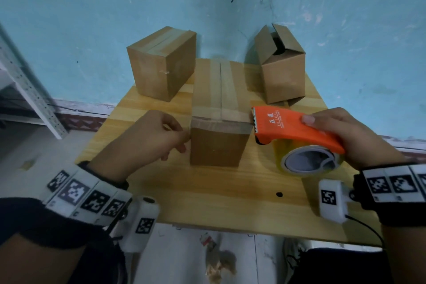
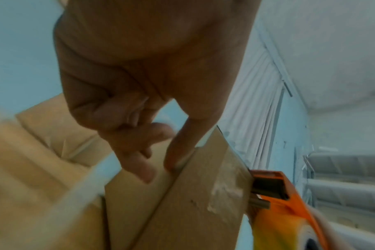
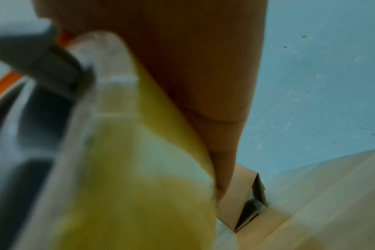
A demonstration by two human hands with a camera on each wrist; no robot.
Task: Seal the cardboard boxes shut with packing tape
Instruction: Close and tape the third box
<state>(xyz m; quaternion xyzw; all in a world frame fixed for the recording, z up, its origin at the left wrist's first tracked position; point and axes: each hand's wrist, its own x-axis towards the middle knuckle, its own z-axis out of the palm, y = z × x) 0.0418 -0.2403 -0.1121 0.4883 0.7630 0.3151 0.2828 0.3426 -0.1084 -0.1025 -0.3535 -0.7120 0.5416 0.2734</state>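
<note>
Three boxes on the desk (image 1: 207,191); my left hand (image 1: 147,138) pinches the middle box (image 1: 219,122), right hand (image 1: 350,136) grips the tape dispenser (image 1: 297,129), teeth pointing left.

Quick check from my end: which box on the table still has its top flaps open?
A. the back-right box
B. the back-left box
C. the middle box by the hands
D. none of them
A: the back-right box has its flaps standing up over a dark opening, while the back-left box and the middle box show tape along closed tops.

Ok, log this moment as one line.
middle box: tape across near edge | left hand: fingers press tape end | right hand: holds tape dispenser
</note>
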